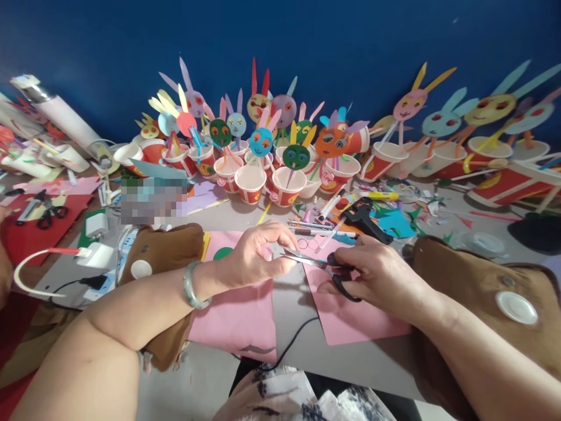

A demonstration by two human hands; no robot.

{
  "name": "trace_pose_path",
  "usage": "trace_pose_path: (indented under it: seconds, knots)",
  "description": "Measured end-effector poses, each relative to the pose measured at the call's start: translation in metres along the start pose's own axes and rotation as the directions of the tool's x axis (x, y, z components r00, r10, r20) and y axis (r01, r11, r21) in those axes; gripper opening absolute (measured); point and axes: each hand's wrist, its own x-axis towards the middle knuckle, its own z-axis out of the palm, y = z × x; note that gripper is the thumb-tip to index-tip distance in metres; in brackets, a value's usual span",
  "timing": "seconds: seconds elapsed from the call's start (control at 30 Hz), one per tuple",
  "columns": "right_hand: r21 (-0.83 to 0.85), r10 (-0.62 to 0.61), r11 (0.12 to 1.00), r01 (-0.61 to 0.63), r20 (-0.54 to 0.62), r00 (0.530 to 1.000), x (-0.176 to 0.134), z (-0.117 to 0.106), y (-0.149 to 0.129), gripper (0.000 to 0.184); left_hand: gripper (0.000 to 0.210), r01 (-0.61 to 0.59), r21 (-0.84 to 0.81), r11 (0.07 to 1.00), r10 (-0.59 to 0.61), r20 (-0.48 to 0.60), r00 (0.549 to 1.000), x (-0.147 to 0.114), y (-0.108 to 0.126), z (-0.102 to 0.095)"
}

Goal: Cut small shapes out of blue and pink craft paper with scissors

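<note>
My right hand [379,269] grips black-handled scissors [338,273], their blades pointing left toward my other hand. Between the thumb and fingers of my left hand [248,257] is a small pale piece of paper [277,251]. The blades look slightly parted at its edge; whether they touch it I cannot tell. Under my left hand lies a pink paper sheet [236,318] with a green paper circle [223,253] on it. Another pink sheet [346,318] lies below my right hand.
Paper cups [249,186] with paper rabbit faces line the blue wall. A black glue gun [366,219], pens and paper scraps lie behind my right hand. Brown cushions [473,292] flank me. White chargers [94,254] and cables sit left, near a person's hand [4,263] at the edge.
</note>
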Motion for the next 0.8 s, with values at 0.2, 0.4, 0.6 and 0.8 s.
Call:
trace_pose_path:
  seconds: [0.2, 0.4, 0.6, 0.8]
  knots:
    - [-0.023, -0.046, 0.999, 0.045, -0.029, 0.999, 0.0004, -0.0004, -0.0002, 0.041, 0.008, -0.022, -0.013, 1.0, 0.022, 0.007, 1.0, -0.0009, -0.0033, -0.0015]
    - [-0.029, -0.03, 0.999, 0.029, -0.036, 0.999, -0.0006, 0.0004, 0.0009, 0.039, 0.006, -0.065, 0.015, 0.998, 0.065, -0.002, 0.998, 0.0008, -0.0024, -0.0011]
    - [-0.037, -0.025, 0.999, 0.024, -0.024, 0.999, -0.0021, 0.0008, 0.0033, 0.033, 0.006, -0.11, 0.082, 0.99, 0.112, -0.012, 0.994, 0.0004, -0.0045, -0.0003]
    - [-0.055, -0.031, 0.998, 0.029, -0.023, 0.999, -0.0021, 0.0001, 0.0041, 0.032, 0.009, -0.147, 0.115, 0.982, 0.149, -0.015, 0.989, 0.0006, -0.0046, 0.0008]
